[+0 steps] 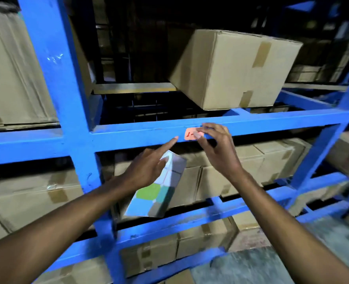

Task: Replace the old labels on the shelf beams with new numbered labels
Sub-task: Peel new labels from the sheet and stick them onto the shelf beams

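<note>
An orange label (pixel 190 134) with red writing starting "1-" sits on the front face of a blue shelf beam (pixel 140 133). My right hand (pixel 217 148) is at the label's right end, thumb and fingertips pinching its edge and hiding the rest of the writing. My left hand (pixel 149 167) is lower left of it, index finger stretched up to the beam just left of the label. Its other fingers hold a sheet of coloured labels (pixel 159 191), with green, teal, grey and pale blue patches, which hangs down below the hand.
A blue upright post (pixel 67 83) rises at the left. One taped cardboard box (pixel 237 68) sits tilted on the shelf above the beam. Several more boxes (pixel 249 160) fill the lower shelves, and another is at upper left. Bare concrete floor (pixel 261 263) shows at the lower right.
</note>
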Available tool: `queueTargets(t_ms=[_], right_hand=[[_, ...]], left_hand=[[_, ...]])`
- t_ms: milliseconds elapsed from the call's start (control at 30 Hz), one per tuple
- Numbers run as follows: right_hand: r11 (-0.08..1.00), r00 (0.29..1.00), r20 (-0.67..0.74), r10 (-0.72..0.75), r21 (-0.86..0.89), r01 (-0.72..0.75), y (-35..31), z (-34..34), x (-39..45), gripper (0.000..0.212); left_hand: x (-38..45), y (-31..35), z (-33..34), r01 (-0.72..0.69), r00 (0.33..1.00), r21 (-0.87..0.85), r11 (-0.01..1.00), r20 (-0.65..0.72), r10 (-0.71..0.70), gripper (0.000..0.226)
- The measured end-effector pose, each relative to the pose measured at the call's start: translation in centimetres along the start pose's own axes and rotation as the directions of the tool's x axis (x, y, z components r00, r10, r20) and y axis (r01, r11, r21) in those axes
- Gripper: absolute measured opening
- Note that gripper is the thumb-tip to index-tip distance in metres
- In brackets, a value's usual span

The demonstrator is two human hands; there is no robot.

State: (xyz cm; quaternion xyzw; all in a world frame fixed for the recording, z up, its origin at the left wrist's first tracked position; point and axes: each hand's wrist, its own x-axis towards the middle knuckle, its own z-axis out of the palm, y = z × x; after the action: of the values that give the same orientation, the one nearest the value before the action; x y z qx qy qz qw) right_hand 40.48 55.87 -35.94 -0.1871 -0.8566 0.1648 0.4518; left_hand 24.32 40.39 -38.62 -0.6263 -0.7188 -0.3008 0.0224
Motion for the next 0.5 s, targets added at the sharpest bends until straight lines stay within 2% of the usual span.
queueTargets(t_ms=[67, 133, 200, 300, 367, 433, 500], right_hand=[[0.998, 0.998, 0.011, 0.063, 0.0, -0.063, -2.2, 0.4, -3.4, 0.031], [0.973, 0.973, 0.048, 0.228, 0.036, -0.23, -4.4, 0.8, -7.2, 0.038], [0.874, 0.888, 0.096, 0.449, 0.157, -0.459, -7.2, 0.9, -11.5, 0.048], [0.647, 0.736, 0.2, 0.646, 0.368, -0.668, -11.9, 1.2, -17.8, 0.059], [0.543, 0.637, 0.14, 0.758, 0.406, -0.735, -14.8, 0.3, -21.8, 0.054], [0.513, 0.601, 0.088, 0.794, 0.434, -0.741, -17.2, -0.8, -25.1, 0.041], [0.491, 0.532, -0.028, 0.846, 0.427, -0.759, -20.0, -2.8, -28.7, 0.038]], left_hand=[[-1.2, 0.4, -0.1, -0.018, 0.999, -0.208, 0.978, -0.043, 0.01, 0.058], [-3.1, 1.2, -0.5, -0.034, 0.998, -0.389, 0.921, -0.063, 0.01, 0.06], [-5.0, 1.6, -0.5, -0.075, 0.997, -0.535, 0.842, -0.058, 0.052, 0.064], [-8.6, 2.2, 0.3, 0.003, 1.0, -0.68, 0.733, 0.015, 0.009, 0.068], [-11.3, 4.0, 0.6, 0.046, 0.996, -0.74, 0.671, 0.086, 0.027, 0.07], [-13.5, 5.7, 0.7, 0.045, 0.989, -0.772, 0.634, 0.122, 0.079, 0.075], [-15.8, 7.8, 1.4, 0.105, 0.967, -0.812, 0.574, 0.219, 0.132, 0.088]])
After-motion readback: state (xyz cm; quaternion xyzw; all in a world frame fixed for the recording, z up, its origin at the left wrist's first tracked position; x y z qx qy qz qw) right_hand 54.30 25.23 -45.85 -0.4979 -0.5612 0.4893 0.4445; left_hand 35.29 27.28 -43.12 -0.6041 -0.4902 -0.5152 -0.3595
